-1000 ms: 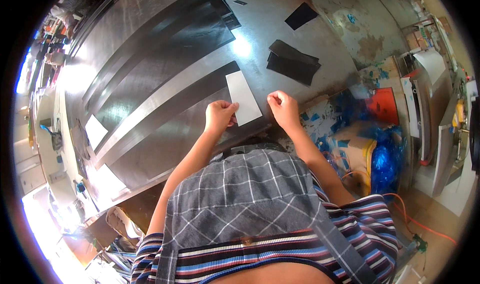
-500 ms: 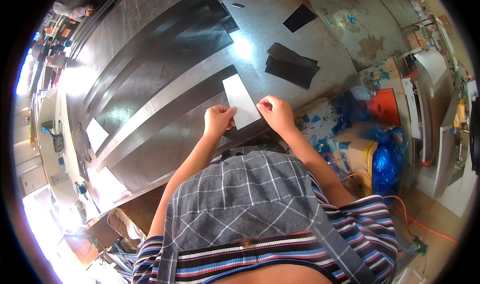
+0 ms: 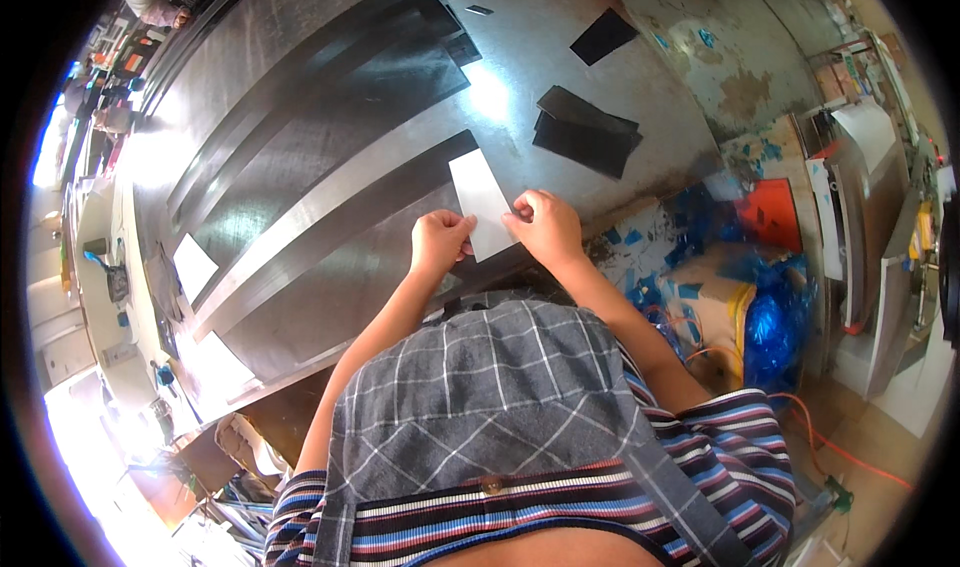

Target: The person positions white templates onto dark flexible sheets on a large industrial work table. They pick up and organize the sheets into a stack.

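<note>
A white rectangular sheet [image 3: 478, 195] is tilted over the near end of a long dark strip on the metal table. My left hand [image 3: 440, 243] pinches the sheet's lower left edge between thumb and curled fingers. At its right edge, the thumb and forefinger of my right hand [image 3: 548, 231] close on the sheet, the thumb lying over it. Beneath and beside the sheet run long, flat dark strips [image 3: 330, 232], reaching toward the left. Whatever lies under the sheet is hidden.
Loose dark rectangular pieces [image 3: 585, 135] overlap on the metal table [image 3: 510, 27], with another black piece [image 3: 603, 37] farther back. White sheets [image 3: 195, 267] lie at the left. Right of the table stand a cardboard box [image 3: 705, 302] and blue plastic wrap [image 3: 772, 332]. An orange cable [image 3: 850, 452] crosses the floor.
My right hand has moved slightly left, its thumb and fingertips now over the sheet's right edge. My left hand keeps its pinch, nearly still.
</note>
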`<state>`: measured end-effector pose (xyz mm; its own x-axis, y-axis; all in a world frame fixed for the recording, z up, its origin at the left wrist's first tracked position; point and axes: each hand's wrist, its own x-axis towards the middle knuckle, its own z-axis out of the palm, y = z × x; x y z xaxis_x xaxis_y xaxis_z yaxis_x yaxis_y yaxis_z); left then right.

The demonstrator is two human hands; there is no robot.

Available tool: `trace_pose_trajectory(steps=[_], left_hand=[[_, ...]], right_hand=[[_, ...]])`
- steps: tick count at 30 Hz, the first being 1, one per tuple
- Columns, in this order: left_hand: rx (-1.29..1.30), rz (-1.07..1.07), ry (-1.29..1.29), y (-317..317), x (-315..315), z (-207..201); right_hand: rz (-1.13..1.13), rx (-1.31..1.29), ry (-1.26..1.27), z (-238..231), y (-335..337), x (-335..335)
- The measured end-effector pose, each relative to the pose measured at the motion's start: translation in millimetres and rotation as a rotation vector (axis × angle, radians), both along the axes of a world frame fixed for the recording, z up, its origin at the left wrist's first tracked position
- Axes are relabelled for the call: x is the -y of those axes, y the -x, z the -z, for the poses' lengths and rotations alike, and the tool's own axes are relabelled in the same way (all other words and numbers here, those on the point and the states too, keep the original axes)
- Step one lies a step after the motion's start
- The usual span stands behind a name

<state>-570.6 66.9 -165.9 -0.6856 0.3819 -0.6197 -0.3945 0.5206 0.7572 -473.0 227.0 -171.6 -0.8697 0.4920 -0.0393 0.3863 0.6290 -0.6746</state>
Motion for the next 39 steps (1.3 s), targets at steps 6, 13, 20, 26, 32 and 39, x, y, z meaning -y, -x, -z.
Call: trace_pose_trajectory(steps=[6, 13, 20, 26, 32, 39], left_hand=[[-0.463, 0.439, 0.379, 13, -7, -23], [-0.576, 0.832, 0.378, 28, -18, -30], [-0.563, 0.782, 0.353, 25, -18, -22], [-0.599, 0.465, 0.083, 19, -11, -23], [-0.236, -0.065, -0.544, 33, -38, -22], [-0.060, -0.526, -0.472, 106, -26, -16]], right_hand=[[0.010, 0.084, 0.056, -1, -1, -1], [0.016, 0.055, 0.153, -4, 2, -34], [-0.069, 0.206, -0.520, -33, 19, -152], [-0.131, 0.319, -0.256, -60, 39, -145], [-0.215, -0.088, -0.106, -56, 89, -25], [-0.175, -0.237, 0.331, -14, 167, -29]])
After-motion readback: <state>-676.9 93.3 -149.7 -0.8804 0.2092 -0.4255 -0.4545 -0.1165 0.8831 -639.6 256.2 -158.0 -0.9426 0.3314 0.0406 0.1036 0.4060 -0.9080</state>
